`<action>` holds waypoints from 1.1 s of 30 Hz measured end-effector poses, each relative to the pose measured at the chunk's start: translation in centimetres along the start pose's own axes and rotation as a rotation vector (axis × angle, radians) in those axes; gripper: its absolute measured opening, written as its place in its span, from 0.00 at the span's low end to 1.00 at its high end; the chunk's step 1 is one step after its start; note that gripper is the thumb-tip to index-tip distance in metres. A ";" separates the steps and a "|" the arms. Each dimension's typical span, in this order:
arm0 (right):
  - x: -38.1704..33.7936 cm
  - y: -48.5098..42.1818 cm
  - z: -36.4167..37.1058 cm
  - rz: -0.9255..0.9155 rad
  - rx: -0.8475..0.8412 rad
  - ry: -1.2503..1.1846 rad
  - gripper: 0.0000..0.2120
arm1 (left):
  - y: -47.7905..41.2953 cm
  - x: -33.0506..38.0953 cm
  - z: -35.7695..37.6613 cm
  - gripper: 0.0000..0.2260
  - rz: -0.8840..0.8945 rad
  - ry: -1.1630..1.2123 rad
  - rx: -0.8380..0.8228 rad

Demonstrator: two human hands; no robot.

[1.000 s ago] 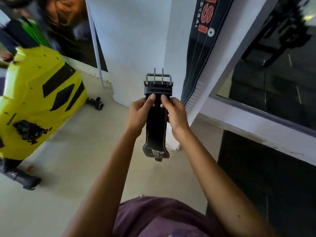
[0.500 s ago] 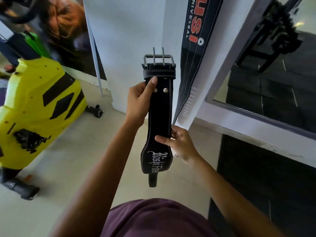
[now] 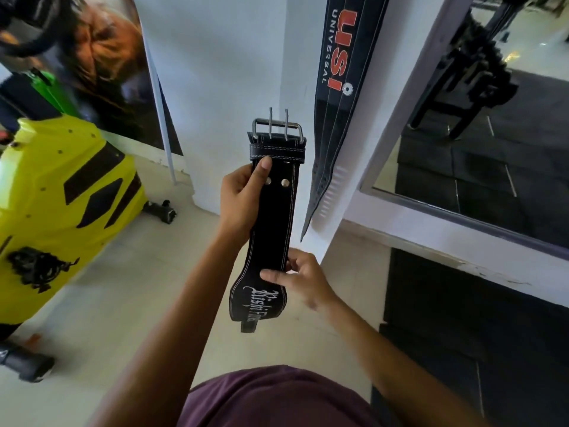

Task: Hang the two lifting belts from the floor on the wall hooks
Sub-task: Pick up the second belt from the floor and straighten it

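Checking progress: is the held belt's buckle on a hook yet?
No. The buckle stands free in front of the wall, with no hook through it.

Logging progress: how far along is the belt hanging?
Done, it seems: one belt already hangs on the wall. In hand: the second belt, buckle up, left hand near the top, right hand lower. Left: hooking it; no hook is in view.

Bright, even daylight; no hard shadows on the pale floor (image 3: pixel 123 303). White wall (image 3: pixel 215 72) evenly lit, slightly bluish. Mirror (image 3: pixel 492 118) at far right carries small glare spots near its top. Strong wide-angle distortion: wall edges and mirror frame lean and bow toward the borders. Belt (image 3: pixel 274 217) at centre sharp, stitching legible. Yellow machine (image 3: pixel 61 195) at left edge smeared by motion blur; poster (image 3: pixel 101 57) at far left soft.
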State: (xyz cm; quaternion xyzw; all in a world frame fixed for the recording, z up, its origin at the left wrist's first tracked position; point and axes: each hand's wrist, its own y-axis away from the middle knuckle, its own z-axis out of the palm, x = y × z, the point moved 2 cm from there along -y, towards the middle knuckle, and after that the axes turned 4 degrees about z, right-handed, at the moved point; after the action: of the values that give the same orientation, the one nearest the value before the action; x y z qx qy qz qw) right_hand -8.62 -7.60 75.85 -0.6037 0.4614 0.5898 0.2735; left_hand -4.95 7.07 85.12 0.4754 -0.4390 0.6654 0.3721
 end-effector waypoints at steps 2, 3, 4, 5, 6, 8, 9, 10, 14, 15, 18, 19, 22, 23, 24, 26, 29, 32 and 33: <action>1.5 0.7 0.5 0.035 0.035 0.016 0.11 | 0.2 -0.3 0.0 0.29 -0.014 -0.005 -0.022; 0.9 0.5 0.3 0.028 0.059 -0.026 0.11 | 0.3 -0.3 0.1 0.28 -0.019 -0.005 -0.027; -0.3 0.0 -0.1 0.007 0.087 -0.105 0.12 | 0.5 -0.3 0.2 0.27 -0.024 -0.004 -0.030; -2.0 -0.6 -0.7 -0.023 0.120 -0.201 0.11 | 0.6 -0.5 0.3 0.26 -0.029 -0.004 -0.039; -3.9 -1.2 -1.4 -0.057 0.163 -0.292 0.09 | 0.8 -0.7 0.5 0.26 -0.039 0.003 -0.059; -7.2 -2.3 -2.8 -0.123 0.275 -0.352 0.07 | 1.2 -0.8 0.9 0.21 -0.051 0.017 -0.109; -8.1 -2.7 -3.2 -0.146 0.313 -0.354 0.05 | 1.3 -0.9 1.1 0.18 -0.046 0.020 -0.133; -8.6 -2.9 -3.4 -0.156 0.333 -0.367 0.04 | 1.3 -0.8 1.2 0.15 -0.041 0.023 -0.161; -9.7 -3.4 -3.7 -0.189 0.405 -0.408 0.08 | 1.1 -1.8 0.1 0.10 -0.088 -0.040 -0.425; -10.2 -3.5 -4.1 -0.210 0.436 -0.411 0.08 | 1.4 -2.8 -0.4 0.11 -0.104 -0.120 -0.524; -11.3 -3.7 -5.5 -0.256 0.503 -0.407 0.10 | 2.9 -6.5 -1.7 0.06 -0.097 -0.424 -0.742; -11.4 -3.7 -5.8 -0.269 0.504 -0.393 0.10 | 3.5 -7.3 -1.9 0.06 -0.091 -0.467 -0.760; -10.7 -3.2 -5.5 -0.278 0.452 -0.354 0.10 | 4.2 -7.8 -1.6 0.07 -0.088 -0.419 -0.695; -10.2 -3.1 -5.3 -0.270 0.435 -0.342 0.10 | 3.9 -7.0 -1.1 0.10 -0.091 -0.342 -0.649; -9.6 -2.9 -5.0 -0.260 0.423 -0.333 0.10 | 3.5 -6.0 -0.5 0.12 -0.092 -0.253 -0.592; -8.5 -2.7 -4.7 -0.243 0.410 -0.332 0.10 | 2.2 -3.4 0.6 0.12 -0.065 -0.117 -0.452; -7.9 -2.3 -4.6 -0.231 0.416 -0.294 0.10 | 0.5 -1.2 1.1 0.14 -0.086 0.073 -0.317; -8.0 -1.9 -4.7 -0.235 0.441 -0.298 0.08 | 0.3 -1.9 0.8 0.14 -0.107 0.084 -0.351; -8.0 -1.8 -4.8 -0.234 0.453 -0.318 0.08 | 0.8 -2.8 0.7 0.14 -0.121 0.061 -0.395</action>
State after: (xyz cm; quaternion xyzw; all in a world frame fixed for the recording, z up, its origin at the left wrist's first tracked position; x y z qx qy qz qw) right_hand -3.83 -9.18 83.91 -0.4765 0.4600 0.5233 0.5362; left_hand -4.69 5.92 82.38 0.3982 -0.5201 0.5571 0.5105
